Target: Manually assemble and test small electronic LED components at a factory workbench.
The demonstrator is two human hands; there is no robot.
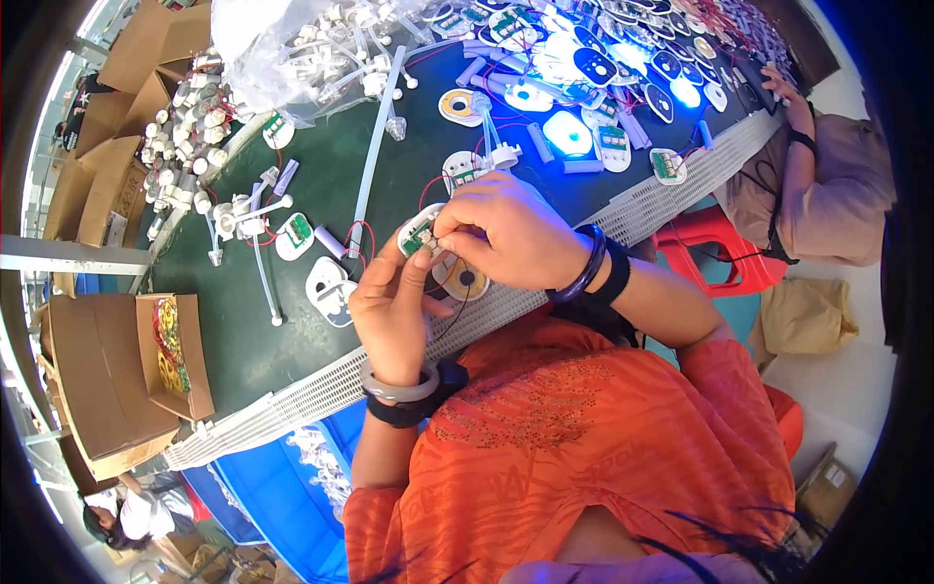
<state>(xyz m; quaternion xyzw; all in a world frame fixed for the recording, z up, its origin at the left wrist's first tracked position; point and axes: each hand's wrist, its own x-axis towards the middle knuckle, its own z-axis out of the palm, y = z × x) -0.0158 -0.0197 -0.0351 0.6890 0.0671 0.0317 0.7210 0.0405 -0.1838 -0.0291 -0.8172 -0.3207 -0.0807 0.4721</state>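
Near the table's front edge, my left hand (389,316) is closed on a white oval plate with a green circuit board (418,237), gripping it between thumb and fingers. Over the same board my right hand (511,229) is pinched; a small pale part or wire may be between its fingertips, too small to make out. Red and dark wires trail from around the board. Just below the hands lies a white plate with a yellow ring (465,282), partly covered. A white plate (331,290) rests left of my left hand, near a board on an oval plate (294,237).
Lit blue plates (568,134) and purple cylinders crowd the far right. A clear plastic bag (282,58) of white parts stands at the back. Open cardboard boxes (117,360) line the left. At right, another person's hand (778,86) touches the table beside a red stool (715,253).
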